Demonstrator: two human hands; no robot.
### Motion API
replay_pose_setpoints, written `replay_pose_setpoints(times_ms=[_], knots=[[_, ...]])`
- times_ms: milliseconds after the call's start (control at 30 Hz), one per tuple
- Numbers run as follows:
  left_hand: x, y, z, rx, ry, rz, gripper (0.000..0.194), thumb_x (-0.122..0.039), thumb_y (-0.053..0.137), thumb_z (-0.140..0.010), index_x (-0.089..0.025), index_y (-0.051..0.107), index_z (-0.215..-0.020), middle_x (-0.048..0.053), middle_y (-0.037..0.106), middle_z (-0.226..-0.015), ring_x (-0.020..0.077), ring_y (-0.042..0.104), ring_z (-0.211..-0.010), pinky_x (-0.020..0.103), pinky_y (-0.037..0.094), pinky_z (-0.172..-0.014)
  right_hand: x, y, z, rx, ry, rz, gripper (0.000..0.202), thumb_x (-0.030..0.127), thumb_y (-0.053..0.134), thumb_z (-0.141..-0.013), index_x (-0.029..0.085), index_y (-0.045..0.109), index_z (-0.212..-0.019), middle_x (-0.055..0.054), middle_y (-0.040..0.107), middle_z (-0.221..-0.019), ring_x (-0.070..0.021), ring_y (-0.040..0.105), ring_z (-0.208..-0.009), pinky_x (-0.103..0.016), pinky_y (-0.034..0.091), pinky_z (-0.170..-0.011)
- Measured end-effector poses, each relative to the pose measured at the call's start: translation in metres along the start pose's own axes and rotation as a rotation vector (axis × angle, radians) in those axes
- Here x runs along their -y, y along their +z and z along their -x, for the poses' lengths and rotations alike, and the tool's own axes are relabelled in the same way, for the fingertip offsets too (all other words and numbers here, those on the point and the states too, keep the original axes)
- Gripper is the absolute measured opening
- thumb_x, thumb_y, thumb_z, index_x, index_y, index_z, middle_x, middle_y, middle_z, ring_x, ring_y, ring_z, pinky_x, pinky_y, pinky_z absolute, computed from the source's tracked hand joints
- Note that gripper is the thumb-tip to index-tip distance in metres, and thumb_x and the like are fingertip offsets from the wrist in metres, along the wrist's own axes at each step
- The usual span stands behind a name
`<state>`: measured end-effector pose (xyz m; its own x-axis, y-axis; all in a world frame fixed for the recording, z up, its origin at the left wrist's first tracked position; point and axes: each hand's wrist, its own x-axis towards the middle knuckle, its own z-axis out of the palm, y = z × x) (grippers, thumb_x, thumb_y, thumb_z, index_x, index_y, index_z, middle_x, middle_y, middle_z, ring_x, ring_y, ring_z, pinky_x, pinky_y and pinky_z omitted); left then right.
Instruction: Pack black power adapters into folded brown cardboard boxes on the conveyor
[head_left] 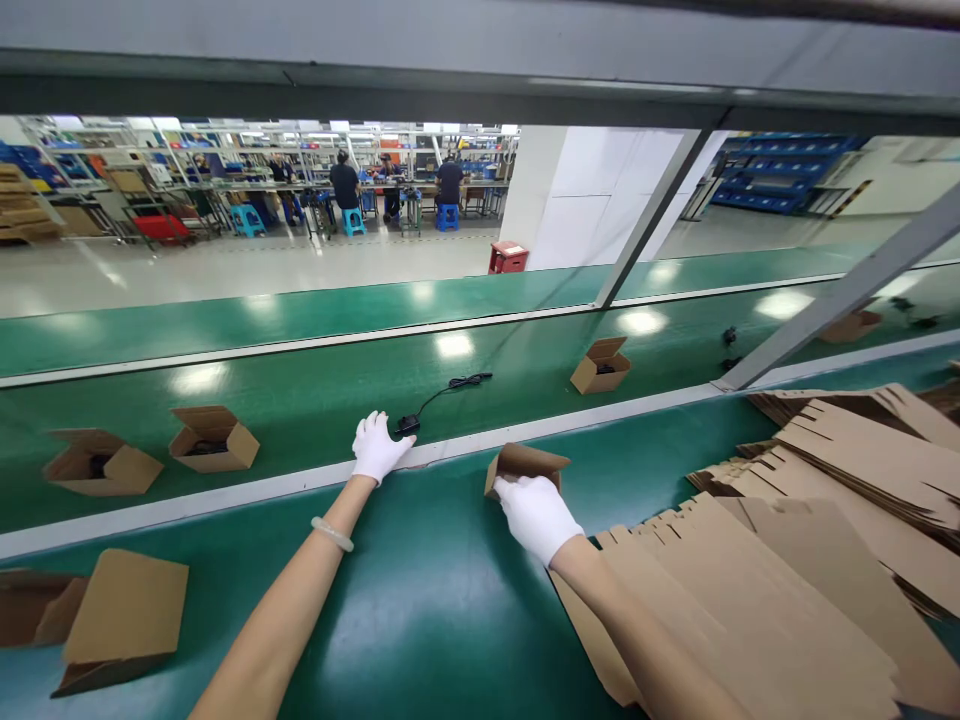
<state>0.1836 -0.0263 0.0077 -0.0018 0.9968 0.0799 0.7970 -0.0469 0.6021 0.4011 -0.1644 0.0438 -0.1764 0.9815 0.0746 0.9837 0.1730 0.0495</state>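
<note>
My left hand [379, 447], in a white glove, reaches over the pale rail with its fingers apart. Just to its right a black power adapter [407, 424] lies on the green conveyor belt, its bundled cable [469, 380] trailing away to the right. The thumb is close to the adapter; whether they touch I cannot tell. My right hand [538, 515], also gloved in white, is closed on the near side of a small brown cardboard box [529, 461] with its lid flap up. The hand hides much of this box and its inside.
Open boxes with dark items stand on the belt: two at left [105, 470] [214, 445], one at right [601, 368]. Flat cardboard blanks [750, 580] pile up at right. Folded boxes [127, 610] sit at near left. Metal posts [660, 215] rise beyond the rail; people sit at distant benches.
</note>
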Motion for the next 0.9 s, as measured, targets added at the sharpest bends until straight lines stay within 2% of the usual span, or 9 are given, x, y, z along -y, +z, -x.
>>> replay_pose_setpoints(times_ms=[133, 233, 300, 400, 533, 667, 767, 833, 900], knots=[[0.014, 0.006, -0.024, 0.047, 0.048, -0.079, 0.035, -0.038, 0.065, -0.067, -0.020, 0.064, -0.098, 0.011, 0.051, -0.129, 0.0333, 0.037, -0.126, 0.046, 0.031, -0.103, 0.001, -0.015, 0.001, -0.137, 0.137, 0.061, 0.010, 0.014, 0.050, -0.078, 0.016, 0.060, -0.076, -0.009, 0.062, -0.059, -0.0223, 0.058, -0.059, -0.029, 0.029, -0.055], [0.018, -0.002, -0.027, 0.000, 0.104, 0.139, 0.029, -0.035, 0.064, -0.069, -0.019, 0.063, -0.093, 0.010, 0.059, -0.119, 0.0284, 0.047, -0.118, 0.041, 0.035, -0.101, 0.009, -0.026, 0.003, -0.314, 0.131, 0.015, 0.015, 0.018, 0.045, -0.084, 0.018, 0.059, -0.077, -0.006, 0.062, -0.059, -0.0199, 0.057, -0.060, -0.029, 0.028, -0.056], [0.014, -0.015, -0.025, -0.065, 0.148, 0.418, 0.035, -0.037, 0.065, -0.068, -0.018, 0.060, -0.097, 0.012, 0.060, -0.117, 0.0264, 0.050, -0.116, 0.040, 0.035, -0.102, 0.015, -0.028, 0.000, -0.350, 0.096, -0.053, 0.015, 0.019, 0.046, -0.084, 0.018, 0.060, -0.080, -0.005, 0.063, -0.063, -0.0191, 0.057, -0.060, -0.029, 0.029, -0.056], [-0.008, -0.043, -0.016, -0.118, 0.269, 0.955, 0.041, -0.042, 0.068, -0.067, -0.018, 0.053, -0.097, 0.012, 0.061, -0.114, 0.0236, 0.055, -0.111, 0.040, 0.038, -0.099, 0.029, -0.028, -0.013, -0.336, 0.053, -0.188, 0.018, 0.020, 0.051, -0.081, 0.017, 0.060, -0.097, -0.007, 0.068, -0.090, -0.0195, 0.060, -0.069, -0.029, 0.034, -0.059], [-0.055, -0.085, 0.010, -0.059, 0.393, 1.428, 0.040, -0.048, 0.066, -0.070, -0.021, 0.049, -0.094, 0.006, 0.065, -0.097, 0.0222, 0.062, -0.098, 0.042, 0.044, -0.092, 0.063, -0.028, -0.037, -0.238, -0.020, -0.513, 0.053, 0.028, 0.063, -0.072, 0.012, 0.049, -0.120, -0.014, 0.052, -0.126, -0.0186, 0.060, -0.078, -0.029, 0.042, -0.065], [-0.086, -0.110, 0.047, 0.055, 0.355, 1.522, 0.038, -0.051, 0.058, -0.076, -0.022, 0.051, -0.099, 0.004, 0.063, -0.095, 0.0189, 0.064, -0.087, 0.039, 0.050, -0.082, 0.110, -0.030, -0.047, -0.018, -0.103, -0.884, 0.062, 0.031, 0.070, -0.063, 0.014, 0.050, -0.119, -0.008, 0.064, -0.099, -0.0152, 0.057, -0.065, -0.026, 0.042, -0.057], [-0.090, -0.120, 0.067, 0.039, 0.361, 1.517, 0.037, -0.050, 0.057, -0.077, -0.023, 0.050, -0.101, 0.003, 0.062, -0.096, 0.0183, 0.064, -0.088, 0.036, 0.052, -0.079, 0.134, -0.033, -0.039, 0.143, -0.183, -1.147, 0.025, 0.024, 0.062, -0.068, 0.017, 0.060, -0.092, 0.002, 0.061, -0.069, -0.0119, 0.051, -0.056, -0.022, 0.039, -0.052], [-0.085, -0.126, 0.075, 0.002, 0.363, 1.505, 0.036, -0.048, 0.059, -0.077, -0.023, 0.050, -0.101, 0.003, 0.062, -0.095, 0.0182, 0.064, -0.087, 0.035, 0.053, -0.076, 0.134, -0.037, -0.030, 0.154, -0.196, -1.309, 0.007, 0.018, 0.052, -0.071, 0.017, 0.058, -0.075, 0.003, 0.056, -0.061, -0.0102, 0.048, -0.054, -0.021, 0.037, -0.051], [-0.078, -0.128, 0.081, -0.018, 0.344, 1.484, 0.034, -0.044, 0.061, -0.077, -0.022, 0.049, -0.101, 0.003, 0.062, -0.094, 0.0177, 0.065, -0.085, 0.033, 0.054, -0.073, 0.123, -0.046, -0.021, 0.060, -0.148, -1.446, 0.008, 0.017, 0.047, -0.072, 0.017, 0.056, -0.071, 0.003, 0.052, -0.060, -0.0096, 0.046, -0.053, -0.021, 0.037, -0.051]])
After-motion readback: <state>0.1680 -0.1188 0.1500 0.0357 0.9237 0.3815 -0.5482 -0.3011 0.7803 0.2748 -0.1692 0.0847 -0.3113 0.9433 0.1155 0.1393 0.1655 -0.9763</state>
